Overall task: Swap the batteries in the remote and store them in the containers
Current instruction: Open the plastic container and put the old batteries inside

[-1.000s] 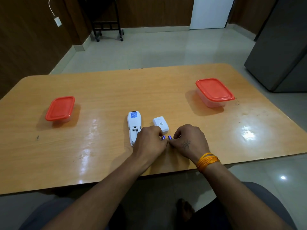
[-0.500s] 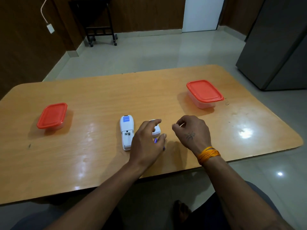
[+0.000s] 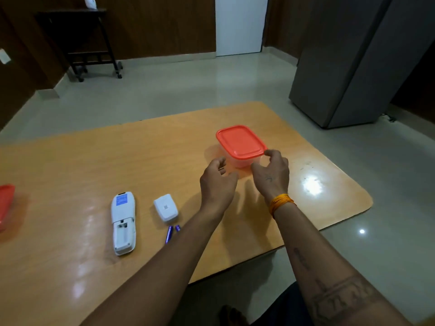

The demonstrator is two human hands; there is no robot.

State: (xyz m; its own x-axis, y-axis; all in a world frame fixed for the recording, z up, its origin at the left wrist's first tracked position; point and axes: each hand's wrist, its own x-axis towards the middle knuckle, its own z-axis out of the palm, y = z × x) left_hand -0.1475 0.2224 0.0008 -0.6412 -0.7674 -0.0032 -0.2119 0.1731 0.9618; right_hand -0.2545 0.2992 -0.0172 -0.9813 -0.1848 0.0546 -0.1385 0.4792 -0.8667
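A wooden table (image 3: 70,274) holds a clear container with an orange lid (image 3: 240,142) at its far right, and the edge of a second orange-lidded container (image 3: 6,203) at the far left. Both hands reach toward the right container: the left hand (image 3: 217,182) hovers with loosely curled fingers holding nothing, while the right hand (image 3: 273,174), fingers curved, seems to touch the lid's near corner. Nearer lie the white remote (image 3: 123,223), face down with its battery bay open, its detached cover (image 3: 166,207), and two purple batteries (image 3: 169,234) just beside the left forearm.
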